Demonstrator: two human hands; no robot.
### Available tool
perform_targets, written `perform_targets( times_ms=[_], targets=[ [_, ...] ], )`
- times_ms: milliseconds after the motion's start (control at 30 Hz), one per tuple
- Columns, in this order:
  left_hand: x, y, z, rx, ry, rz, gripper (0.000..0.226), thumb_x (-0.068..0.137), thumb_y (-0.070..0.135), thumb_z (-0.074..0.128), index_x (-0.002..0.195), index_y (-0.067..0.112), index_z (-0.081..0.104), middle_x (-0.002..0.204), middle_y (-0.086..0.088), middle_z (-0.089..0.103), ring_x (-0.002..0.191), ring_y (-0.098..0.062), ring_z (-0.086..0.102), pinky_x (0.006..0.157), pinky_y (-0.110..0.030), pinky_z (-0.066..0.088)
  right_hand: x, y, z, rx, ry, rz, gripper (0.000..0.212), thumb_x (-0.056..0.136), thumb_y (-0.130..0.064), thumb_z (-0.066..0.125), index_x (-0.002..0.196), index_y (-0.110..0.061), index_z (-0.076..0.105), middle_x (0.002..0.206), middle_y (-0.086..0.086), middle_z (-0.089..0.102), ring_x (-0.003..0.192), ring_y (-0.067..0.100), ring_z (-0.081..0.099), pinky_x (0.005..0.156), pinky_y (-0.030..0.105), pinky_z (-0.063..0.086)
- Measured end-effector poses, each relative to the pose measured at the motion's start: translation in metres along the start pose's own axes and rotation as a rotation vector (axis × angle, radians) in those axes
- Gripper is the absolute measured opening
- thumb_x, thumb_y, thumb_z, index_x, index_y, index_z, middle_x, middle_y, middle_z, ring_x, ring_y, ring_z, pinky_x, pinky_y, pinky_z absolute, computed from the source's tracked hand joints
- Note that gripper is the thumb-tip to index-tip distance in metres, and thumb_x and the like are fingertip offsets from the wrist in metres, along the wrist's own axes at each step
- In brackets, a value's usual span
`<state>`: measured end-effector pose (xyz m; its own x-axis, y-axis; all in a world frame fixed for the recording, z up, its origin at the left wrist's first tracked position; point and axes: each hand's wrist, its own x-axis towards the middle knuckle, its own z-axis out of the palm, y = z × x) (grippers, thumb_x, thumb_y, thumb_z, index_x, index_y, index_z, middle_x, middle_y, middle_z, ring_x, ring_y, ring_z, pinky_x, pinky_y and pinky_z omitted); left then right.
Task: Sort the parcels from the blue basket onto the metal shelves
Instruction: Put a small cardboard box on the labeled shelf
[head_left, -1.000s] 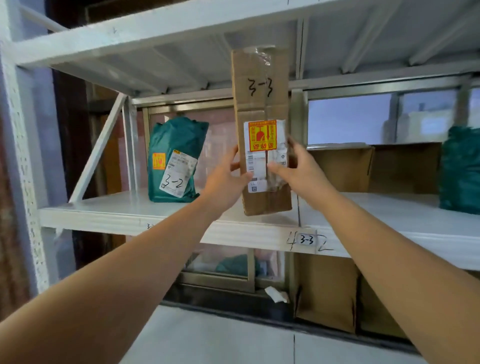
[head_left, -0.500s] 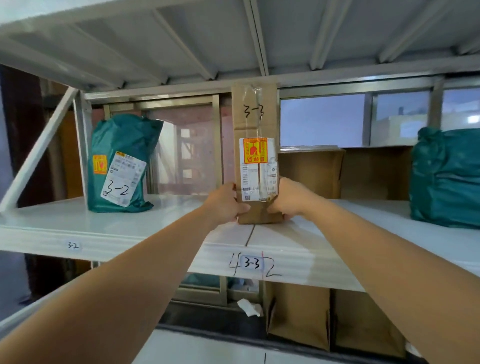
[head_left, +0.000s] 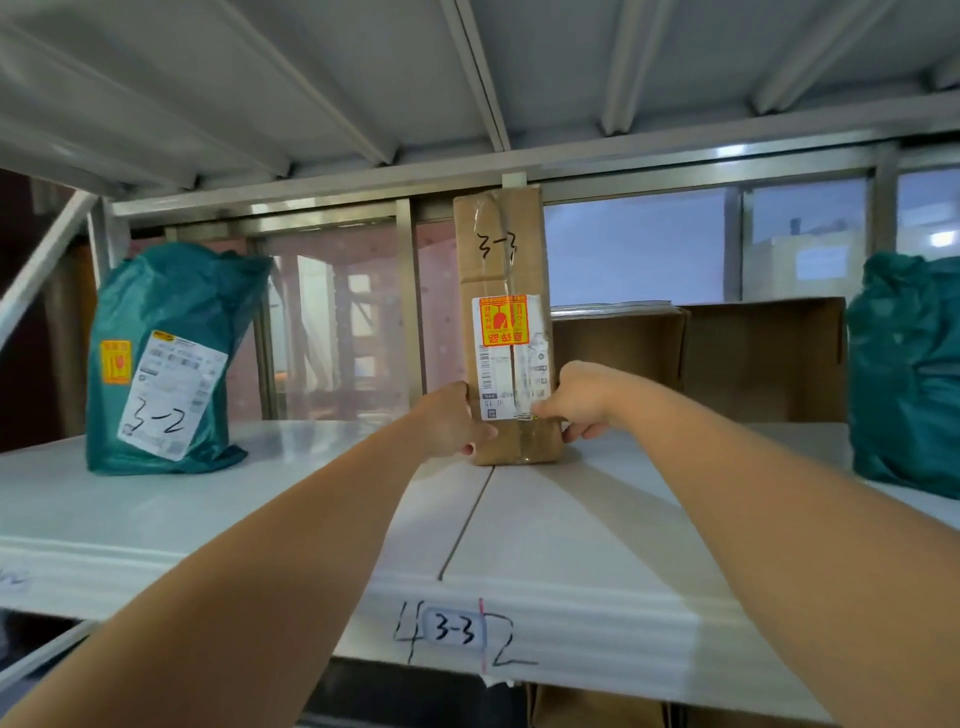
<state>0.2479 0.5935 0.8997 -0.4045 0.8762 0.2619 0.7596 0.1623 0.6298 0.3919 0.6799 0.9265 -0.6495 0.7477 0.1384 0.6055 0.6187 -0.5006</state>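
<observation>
The cardboard parcel (head_left: 501, 260) now stands upright farther back from the front edge of the metal shelf (head_left: 311, 519) than before. The left hand (head_left: 452, 421) and right hand (head_left: 584, 400) grip its lower sides. Behind it are windows (head_left: 639, 249).

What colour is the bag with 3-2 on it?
The bag is teal green; the head view shows it.
</observation>
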Motion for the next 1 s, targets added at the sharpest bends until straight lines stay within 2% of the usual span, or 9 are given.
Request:
perform_targets(
  times_ms=[133, 233, 400, 567, 667, 767, 833, 900, 1000],
  targets=[
    [0.005, -0.014, 0.006, 0.027, -0.012, 0.0, 0.056, 0.085, 0.015, 0.069, 0.133, 0.016, 0.04, 0.105, -0.005, 0.062, 0.084, -0.018, 0.06, 0.064, -0.024, 0.045, 0.006, 0.007, 0.006, -0.04, 0.045, -0.01, 0.031, 0.096, -0.023, 0.054, 0.112, 0.002, 0.061, 0.106, 0.019, 0.069, 0.096, 0.03, 0.069, 0.075, 0.034, 0.054],
    [0.005, -0.02, 0.009, -0.034, -0.002, 0.016, 0.061, 0.086, 0.012, 0.067, 0.138, 0.017, 0.037, 0.117, -0.005, 0.061, 0.089, -0.016, 0.057, 0.071, -0.026, 0.044, 0.008, 0.01, 0.009, -0.028, 0.028, -0.003, 0.025, 0.096, -0.02, 0.055, 0.108, 0.001, 0.06, 0.106, 0.019, 0.07, 0.094, 0.027, 0.07, 0.085, 0.038, 0.056],
    [-0.002, -0.017, 0.012, -0.049, 0.006, 0.053, 0.068, 0.087, 0.014, 0.066, 0.144, 0.019, 0.029, 0.139, -0.002, 0.05, 0.12, -0.02, 0.05, 0.101, -0.031, 0.039, 0.013, 0.013, 0.013, -0.038, 0.056, -0.015, 0.015, 0.094, -0.021, 0.059, 0.083, -0.01, 0.057, 0.101, 0.013, 0.072, 0.087, 0.019, 0.071, 0.079, 0.032, 0.057],
    [-0.002, -0.019, 0.012, 0.056, -0.015, 0.029, 0.081, 0.084, 0.012, 0.07, 0.147, 0.016, 0.02, 0.139, -0.007, 0.048, 0.122, -0.026, 0.05, 0.107, -0.037, 0.037, 0.013, 0.012, 0.016, -0.042, 0.022, 0.008, 0.021, 0.094, -0.022, 0.058, 0.1, -0.002, 0.06, 0.1, 0.014, 0.072, 0.087, 0.021, 0.072, 0.085, 0.036, 0.056],
    [-0.001, -0.02, 0.011, 0.054, -0.024, 0.002, 0.094, 0.078, 0.016, 0.076, 0.148, 0.017, 0.012, 0.136, -0.009, 0.051, 0.121, -0.028, 0.05, 0.107, -0.039, 0.038, 0.008, 0.009, 0.017, -0.064, 0.024, 0.003, 0.022, 0.093, -0.025, 0.059, 0.102, -0.005, 0.059, 0.108, 0.01, 0.069, 0.087, 0.02, 0.072, 0.084, 0.035, 0.055],
    [-0.001, -0.02, 0.012, 0.014, 0.001, 0.004, 0.1, 0.078, 0.02, 0.077, 0.149, 0.02, 0.007, 0.14, -0.009, 0.047, 0.125, -0.028, 0.047, 0.107, -0.039, 0.037, 0.004, 0.008, 0.016, -0.058, 0.037, -0.001, 0.05, 0.092, -0.042, 0.057, 0.131, -0.012, 0.048, 0.125, 0.006, 0.059, 0.098, 0.021, 0.064, 0.086, 0.035, 0.052],
    [-0.001, -0.02, 0.012, -0.046, 0.049, 0.007, 0.102, 0.078, 0.023, 0.077, 0.15, 0.019, 0.006, 0.144, -0.006, 0.042, 0.129, -0.027, 0.044, 0.106, -0.039, 0.036, 0.004, 0.01, 0.015, 0.006, 0.118, 0.013, 0.079, 0.089, -0.051, 0.057, 0.149, -0.013, 0.022, 0.141, 0.01, 0.048, 0.116, 0.027, 0.055, 0.096, 0.039, 0.047],
    [0.0, -0.02, 0.01, -0.112, 0.123, 0.034, 0.098, 0.078, 0.028, 0.077, 0.149, 0.018, 0.011, 0.147, -0.004, 0.04, 0.131, -0.026, 0.042, 0.107, -0.04, 0.036, 0.002, 0.009, 0.012, 0.103, 0.281, 0.023, 0.09, 0.088, -0.055, 0.057, 0.152, -0.015, 0.007, 0.149, 0.012, 0.039, 0.129, 0.032, 0.046, 0.1, 0.043, 0.041],
    [-0.005, -0.012, 0.005, -0.051, 0.342, 0.048, 0.091, 0.083, 0.04, 0.069, 0.15, 0.016, 0.013, 0.15, -0.006, 0.032, 0.136, -0.026, 0.035, 0.107, -0.041, 0.034, -0.001, 0.008, 0.005, 0.127, 0.54, -0.061, 0.074, 0.089, -0.056, 0.053, 0.147, -0.021, 0.025, 0.146, 0.01, 0.042, 0.127, 0.03, 0.048, 0.098, 0.042, 0.044]
  ],
)
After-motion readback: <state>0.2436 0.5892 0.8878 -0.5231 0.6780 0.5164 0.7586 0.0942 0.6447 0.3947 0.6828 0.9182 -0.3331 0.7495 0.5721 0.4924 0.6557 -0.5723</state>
